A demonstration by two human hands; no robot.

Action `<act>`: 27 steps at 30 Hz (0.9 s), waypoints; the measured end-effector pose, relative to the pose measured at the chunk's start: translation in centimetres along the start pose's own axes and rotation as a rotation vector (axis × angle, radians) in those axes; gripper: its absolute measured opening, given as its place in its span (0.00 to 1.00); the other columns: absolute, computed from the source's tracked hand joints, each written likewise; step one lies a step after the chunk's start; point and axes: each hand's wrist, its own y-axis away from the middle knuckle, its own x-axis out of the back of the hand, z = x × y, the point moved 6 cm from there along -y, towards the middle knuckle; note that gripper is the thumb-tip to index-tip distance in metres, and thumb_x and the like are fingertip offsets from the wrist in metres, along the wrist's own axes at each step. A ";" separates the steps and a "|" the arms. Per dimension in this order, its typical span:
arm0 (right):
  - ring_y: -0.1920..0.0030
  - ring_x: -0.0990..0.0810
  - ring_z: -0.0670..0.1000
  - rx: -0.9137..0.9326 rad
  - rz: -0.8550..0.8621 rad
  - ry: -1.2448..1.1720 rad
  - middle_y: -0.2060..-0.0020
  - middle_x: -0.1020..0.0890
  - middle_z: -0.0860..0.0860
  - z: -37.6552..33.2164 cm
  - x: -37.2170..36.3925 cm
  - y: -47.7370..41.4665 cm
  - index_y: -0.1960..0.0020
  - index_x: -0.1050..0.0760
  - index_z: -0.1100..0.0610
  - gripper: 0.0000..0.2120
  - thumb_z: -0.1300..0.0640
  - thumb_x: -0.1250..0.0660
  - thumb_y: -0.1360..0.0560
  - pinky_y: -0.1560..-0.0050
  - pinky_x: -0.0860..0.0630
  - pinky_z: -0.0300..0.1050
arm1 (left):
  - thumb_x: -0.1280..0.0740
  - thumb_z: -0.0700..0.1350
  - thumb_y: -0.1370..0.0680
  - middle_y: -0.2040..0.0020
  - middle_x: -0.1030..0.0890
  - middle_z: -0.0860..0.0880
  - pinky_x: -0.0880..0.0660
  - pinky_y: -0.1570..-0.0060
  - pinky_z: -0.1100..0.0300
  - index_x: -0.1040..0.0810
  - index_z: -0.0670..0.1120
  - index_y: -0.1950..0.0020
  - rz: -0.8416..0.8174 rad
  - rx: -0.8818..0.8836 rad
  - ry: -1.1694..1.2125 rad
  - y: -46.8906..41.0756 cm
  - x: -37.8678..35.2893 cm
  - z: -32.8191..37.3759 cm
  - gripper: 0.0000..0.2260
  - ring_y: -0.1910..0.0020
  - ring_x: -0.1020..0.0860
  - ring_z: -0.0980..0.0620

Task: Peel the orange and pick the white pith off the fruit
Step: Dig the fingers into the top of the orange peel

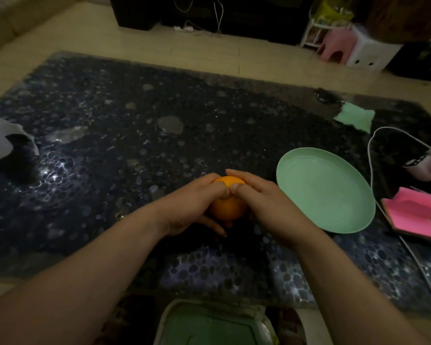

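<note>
Left hand [194,205]: curled around the orange [228,207], cradling it.
Right hand [261,200]: closed over its top, thumb pressing skin.
Peel: apparently intact.
Technique: dig nail shallowly, lift rind; plate [326,190] lies just right.

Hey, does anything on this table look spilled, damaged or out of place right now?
Nothing spilled or damaged. The orange, peel intact, sits in both hands' grip. Only the white cable looks untidy, looping loosely beside the empty green plate.
</note>
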 end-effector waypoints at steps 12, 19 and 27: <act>0.45 0.17 0.37 0.017 0.043 0.081 0.42 0.16 0.40 0.5 0.3 -0.5 0.30 0.20 0.43 0.18 0.49 0.31 0.19 0.40 0.18 0.43 | 0.36 0.52 0.15 0.44 0.16 0.37 0.21 0.68 0.57 0.24 0.48 0.33 0.111 -0.031 -0.056 -0.3 -1.3 -0.3 0.13 0.57 0.14 0.42; 0.43 0.17 0.39 0.006 0.059 0.131 0.40 0.16 0.42 0.2 0.1 -0.4 0.28 0.21 0.45 0.19 0.50 0.32 0.19 0.43 0.21 0.39 | 0.38 0.50 0.14 0.46 0.16 0.40 0.21 0.69 0.58 0.24 0.50 0.34 0.158 -0.052 -0.091 0.0 -1.6 -0.2 0.10 0.59 0.14 0.45; 0.40 0.17 0.43 -0.079 0.090 -0.029 0.40 0.15 0.39 0.3 0.4 -0.4 0.35 0.19 0.38 0.19 0.32 0.38 0.19 0.32 0.23 0.54 | 0.40 0.45 0.15 0.34 0.21 0.39 0.15 0.51 0.42 0.26 0.47 0.28 0.089 -0.043 0.242 0.8 -1.4 0.8 0.16 0.42 0.15 0.39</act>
